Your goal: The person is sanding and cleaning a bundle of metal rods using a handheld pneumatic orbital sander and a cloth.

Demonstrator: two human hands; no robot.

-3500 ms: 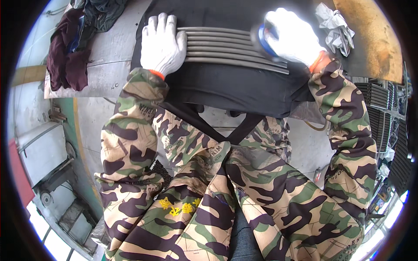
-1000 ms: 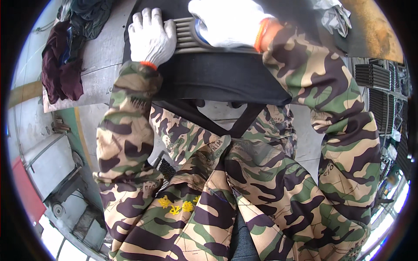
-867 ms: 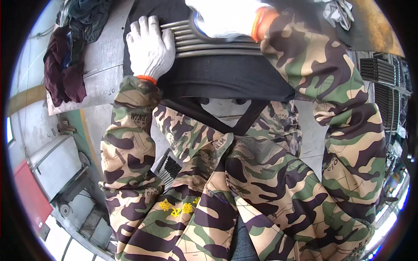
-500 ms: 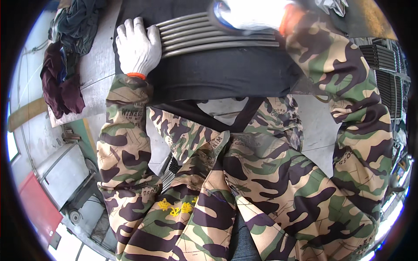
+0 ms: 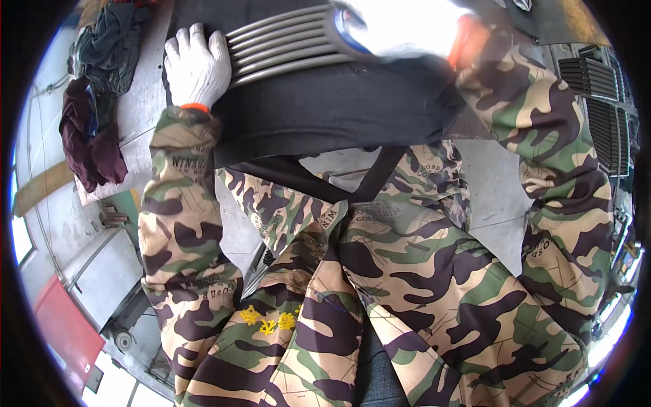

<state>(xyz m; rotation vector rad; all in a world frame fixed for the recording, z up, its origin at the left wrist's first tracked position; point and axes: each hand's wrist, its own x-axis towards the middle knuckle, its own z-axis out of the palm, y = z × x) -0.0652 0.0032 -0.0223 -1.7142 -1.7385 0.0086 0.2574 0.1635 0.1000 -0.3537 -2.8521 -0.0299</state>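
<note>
A row of slim grey metal rods (image 5: pixel 285 45), roughly seven, lies side by side on a black cloth (image 5: pixel 325 112) near the top of the view, running crosswise in front of the person. Their right portion disappears beneath the right hand (image 5: pixel 405 28).

At the left ends, the left hand (image 5: pixel 198 68), in a white knit glove, lies palm down with its fingers extended; it grips nothing, and the glove hides whether the ends sit under it or against it. The right hand, also gloved, appears to grip a round, blue-rimmed tool (image 5: pixel 351 32) over the rods. Blur and glare hide its fingers and the tool's underside.

The step in hand seems to be working this tool over the rods while the left hand steadies them. A further pass would call for level contact across the whole row, with the left hand flat so no rod rolls.

The cloth covers part of a grey counter (image 5: pixel 144 95). Farther left lie a dark grey-green garment (image 5: pixel 112 53) and a maroon one (image 5: pixel 98 156); at far right, dark bars (image 5: pixel 586 78) are stacked.
</note>
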